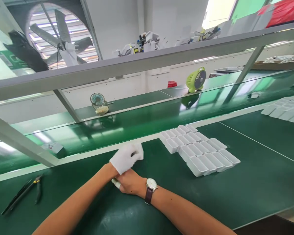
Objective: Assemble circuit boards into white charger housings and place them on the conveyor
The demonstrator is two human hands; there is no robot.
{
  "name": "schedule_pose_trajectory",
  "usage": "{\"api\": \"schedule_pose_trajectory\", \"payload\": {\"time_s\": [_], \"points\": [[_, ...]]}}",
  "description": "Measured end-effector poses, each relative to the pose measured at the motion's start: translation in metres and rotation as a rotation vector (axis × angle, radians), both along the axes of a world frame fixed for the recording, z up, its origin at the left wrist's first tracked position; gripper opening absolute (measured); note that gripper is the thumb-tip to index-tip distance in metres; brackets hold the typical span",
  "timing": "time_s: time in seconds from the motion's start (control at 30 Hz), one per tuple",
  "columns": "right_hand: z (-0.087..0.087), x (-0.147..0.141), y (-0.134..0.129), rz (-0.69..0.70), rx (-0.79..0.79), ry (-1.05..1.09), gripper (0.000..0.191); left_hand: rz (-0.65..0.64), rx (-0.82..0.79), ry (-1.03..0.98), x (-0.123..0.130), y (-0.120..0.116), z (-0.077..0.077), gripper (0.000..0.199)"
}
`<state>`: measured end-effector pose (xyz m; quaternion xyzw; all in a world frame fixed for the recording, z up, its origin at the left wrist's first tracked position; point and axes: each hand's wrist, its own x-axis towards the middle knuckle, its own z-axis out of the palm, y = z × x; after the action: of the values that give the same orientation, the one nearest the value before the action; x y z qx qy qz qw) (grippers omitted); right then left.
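Observation:
My left hand wears a white glove and is closed, its fingers curled in at the tips. Whether anything small sits inside them I cannot make out. Crossing just below it, against the left wrist, is my right hand, with a white cover on one fingertip. Its other fingers are hidden behind the left wrist and glove. A watch with a dark strap is on my right wrist. To the right of both hands, several white rectangular open trays stand close together in rows on the green worktop.
Dark-handled pliers and a long black tool lie at the left. A metal rail frame spans the far side. Beyond it stand a small fan and a green fan. More white trays are at the far right.

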<state>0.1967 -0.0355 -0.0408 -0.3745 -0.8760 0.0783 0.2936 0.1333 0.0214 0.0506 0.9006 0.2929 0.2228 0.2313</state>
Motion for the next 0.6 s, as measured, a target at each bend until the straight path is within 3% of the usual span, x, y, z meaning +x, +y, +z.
{"api": "schedule_pose_trajectory", "payload": {"time_s": [0.1, 0.13, 0.2, 0.27, 0.37, 0.47, 0.53, 0.6], "points": [[0.001, 0.003, -0.002, 0.032, 0.042, 0.015, 0.018, 0.295, 0.019, -0.058, -0.062, 0.026, -0.015, 0.016], [0.001, 0.004, -0.002, 0.040, 0.054, 0.021, 0.019, 0.340, 0.008, -0.059, -0.080, 0.031, -0.021, 0.017], [0.000, 0.006, -0.003, 0.048, 0.072, 0.033, 0.022, 0.379, 0.024, -0.067, -0.108, 0.035, -0.032, 0.017], [-0.001, 0.007, -0.003, 0.047, 0.085, 0.045, 0.025, 0.327, 0.054, -0.063, -0.125, 0.032, -0.041, 0.013], [-0.003, 0.008, -0.003, 0.043, 0.099, 0.064, 0.027, 0.305, 0.126, -0.090, -0.133, 0.024, -0.051, 0.019], [-0.002, 0.010, -0.005, 0.046, 0.107, 0.079, 0.027, 0.470, 0.178, -0.170, -0.130, 0.022, -0.058, 0.050], [-0.001, 0.011, -0.007, 0.055, 0.113, 0.100, 0.028, 0.557, 0.122, -0.195, -0.124, 0.024, -0.062, 0.060], [0.003, 0.012, -0.008, 0.060, 0.111, 0.115, 0.029, 0.599, -0.006, -0.176, -0.119, 0.026, -0.065, 0.056]]}}
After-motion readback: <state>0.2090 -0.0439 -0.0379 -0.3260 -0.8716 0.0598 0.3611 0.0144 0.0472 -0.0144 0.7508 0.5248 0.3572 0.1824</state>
